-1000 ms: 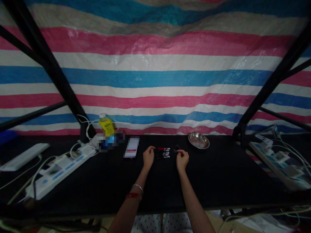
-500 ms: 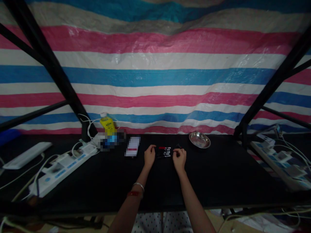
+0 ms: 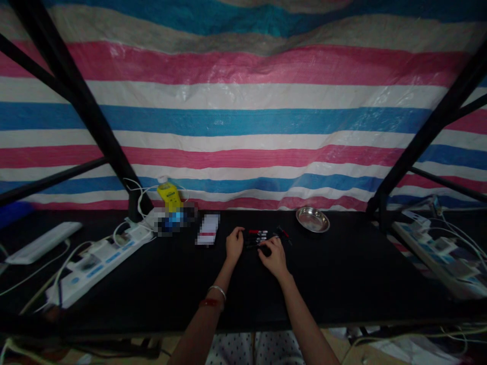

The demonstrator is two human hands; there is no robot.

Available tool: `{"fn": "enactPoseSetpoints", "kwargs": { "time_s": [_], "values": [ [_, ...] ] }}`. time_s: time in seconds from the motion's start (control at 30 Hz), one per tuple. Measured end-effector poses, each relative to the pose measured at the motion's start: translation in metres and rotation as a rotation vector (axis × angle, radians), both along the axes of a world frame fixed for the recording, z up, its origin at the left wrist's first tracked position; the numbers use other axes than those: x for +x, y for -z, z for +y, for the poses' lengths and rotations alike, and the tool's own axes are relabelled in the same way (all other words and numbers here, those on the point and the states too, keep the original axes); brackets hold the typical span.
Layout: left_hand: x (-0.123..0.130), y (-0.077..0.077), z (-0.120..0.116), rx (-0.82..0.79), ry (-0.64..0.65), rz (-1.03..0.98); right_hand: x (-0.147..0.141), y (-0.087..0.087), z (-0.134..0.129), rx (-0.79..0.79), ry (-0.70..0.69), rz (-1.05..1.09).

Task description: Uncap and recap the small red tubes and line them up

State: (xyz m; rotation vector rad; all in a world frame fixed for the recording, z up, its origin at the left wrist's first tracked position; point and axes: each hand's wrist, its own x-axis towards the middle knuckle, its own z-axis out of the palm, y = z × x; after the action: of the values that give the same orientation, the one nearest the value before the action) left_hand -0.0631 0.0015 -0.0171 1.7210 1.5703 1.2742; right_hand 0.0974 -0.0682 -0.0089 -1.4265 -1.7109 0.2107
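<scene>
On the black table lies a small row of slim pens, with a red pen (image 3: 257, 231) at the far side and several dark pens (image 3: 252, 247) with silvery ends nearer me. At their left ends rests my left hand (image 3: 235, 246), fingers bent together; whatever they may hold is hidden. My right hand (image 3: 274, 257) is over the right ends of the nearer pens, thumb and forefinger curled in a pinch at a dark pen's end. Just beyond that hand, small red and dark pieces (image 3: 283, 232) lie at a slant, too dim to make out fully.
A round metal dish (image 3: 312, 219) stands at the back right. Left of my hands lies a phone (image 3: 208, 229), with a yellow bottle (image 3: 169, 194) behind it. Power strips with cables flank the table, at left (image 3: 101, 266) and right (image 3: 437, 256). Striped sheeting (image 3: 243, 121) hangs behind.
My right hand has moved left and slightly nearer me, onto the ends of the nearer pens. The slanted red and dark pieces now show beyond it. My left hand stays in place.
</scene>
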Motion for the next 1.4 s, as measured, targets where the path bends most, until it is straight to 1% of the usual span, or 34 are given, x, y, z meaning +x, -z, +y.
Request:
{"fn": "enactPoseSetpoints", "kwargs": {
  "time_s": [0.17,0.3,0.33,0.4,0.47,0.53,0.57,0.63,0.73,0.8,1.07,1.27,1.4],
  "values": [
    [0.002,0.0,-0.001,-0.037,-0.017,-0.009,0.002,0.001,-0.004,-0.043,0.051,-0.001],
    [0.002,-0.003,-0.003,-0.03,-0.014,-0.038,0.003,0.003,-0.001,-0.048,0.063,0.003],
    [0.002,-0.004,-0.004,-0.022,-0.015,-0.045,0.004,0.003,-0.001,-0.042,0.087,0.021],
    [0.003,-0.006,-0.006,0.01,-0.019,-0.025,0.007,0.005,0.0,-0.03,0.208,0.08],
    [0.005,-0.01,-0.01,0.073,-0.016,0.058,0.014,0.007,0.001,-0.028,0.412,0.145],
    [0.008,-0.015,-0.015,0.164,0.015,0.194,0.022,0.008,0.001,-0.039,0.605,0.18],
    [0.01,-0.017,-0.017,0.216,0.043,0.267,0.025,0.009,0.001,-0.048,0.67,0.186],
    [0.013,-0.021,-0.023,0.305,0.115,0.396,0.032,0.01,0.0,-0.078,0.738,0.181],
    [0.017,-0.024,-0.03,0.367,0.215,0.516,0.036,0.01,0.0,-0.141,0.732,0.156],
    [0.017,-0.025,-0.032,0.372,0.248,0.547,0.036,0.009,0.0,-0.183,0.696,0.129],
    [0.018,-0.024,-0.033,0.341,0.292,0.598,0.033,0.005,0.0,-0.255,0.632,0.006],
    [0.017,-0.021,-0.032,0.309,0.337,0.602,0.032,0.002,-0.001,-0.295,0.618,0.006],
    [0.017,-0.022,-0.031,0.291,0.358,0.621,0.032,0.002,0.0,-0.306,0.623,0.008]
  ]
}}
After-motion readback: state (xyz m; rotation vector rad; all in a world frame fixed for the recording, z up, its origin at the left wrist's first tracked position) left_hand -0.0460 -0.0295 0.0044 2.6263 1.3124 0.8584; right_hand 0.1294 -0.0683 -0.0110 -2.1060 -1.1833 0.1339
